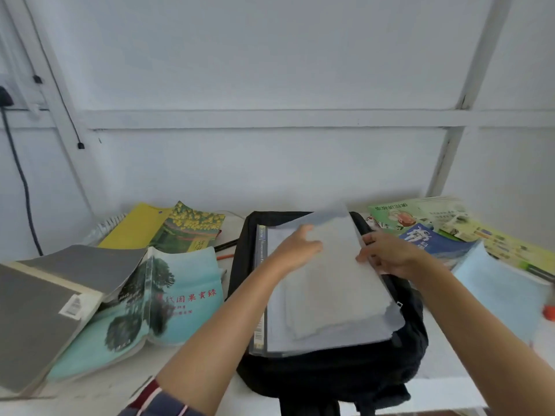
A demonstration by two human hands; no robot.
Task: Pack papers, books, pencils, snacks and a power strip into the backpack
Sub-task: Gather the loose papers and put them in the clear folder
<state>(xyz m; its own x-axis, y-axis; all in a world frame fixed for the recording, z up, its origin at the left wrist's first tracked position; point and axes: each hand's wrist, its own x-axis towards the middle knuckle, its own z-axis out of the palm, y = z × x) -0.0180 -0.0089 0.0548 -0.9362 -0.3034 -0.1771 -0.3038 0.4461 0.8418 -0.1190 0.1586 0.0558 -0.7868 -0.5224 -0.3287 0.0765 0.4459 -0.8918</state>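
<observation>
The stack of papers [327, 295] lies flat on the black backpack [330, 373], square in front of the person; its long axis runs from the near edge of the table [450, 364] away toward the wall, skewed a little to the right at the near end. A clear file [260, 295] with a printed spine shows under its left edge; the bag's dark rim frames the stack at the far end and down both sides, but I cannot tell whether the sheets already sit inside the opening or only on top of it.

Both hands are on the far half of the stack, apart from each other; the left hand [295, 246] lies on top with fingers bent onto the upper sheets, which lift at the far end; the right hand [387, 253] clasps the right long edge, fingers curled round it. Neither hand is clearly the nearer; each has its own side.

I'd judge the coming move to be a slide along that long axis, with the loose top sheets liable to fan out.

Outward, a teal book [168, 298] and a grey book [45, 310] lie left of the bag, an orange pencil [225, 256] just beside its far-left corner, and a blue book [432, 240] to the right.
</observation>
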